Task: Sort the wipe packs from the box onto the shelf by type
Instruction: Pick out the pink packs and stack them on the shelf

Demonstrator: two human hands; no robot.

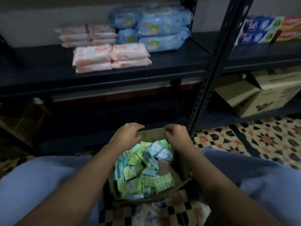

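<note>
A cardboard box (153,133) stands on the floor between my knees, holding several small green and light-blue wipe packs (141,170). My left hand (128,133) and my right hand (175,133) both grip the box's far rim, fingers curled over the edge. On the dark shelf (40,69) above lie stacked pink wipe packs (110,57), more pale pink packs (86,35) behind them, and stacked blue wipe packs (161,31) to the right.
A black perforated shelf post (211,69) rises right of the box. Blue tissue boxes (257,31) and red boxes (291,28) sit on the right shelf, cardboard cartons (263,93) below. Patterned floor tiles (260,139) spread right.
</note>
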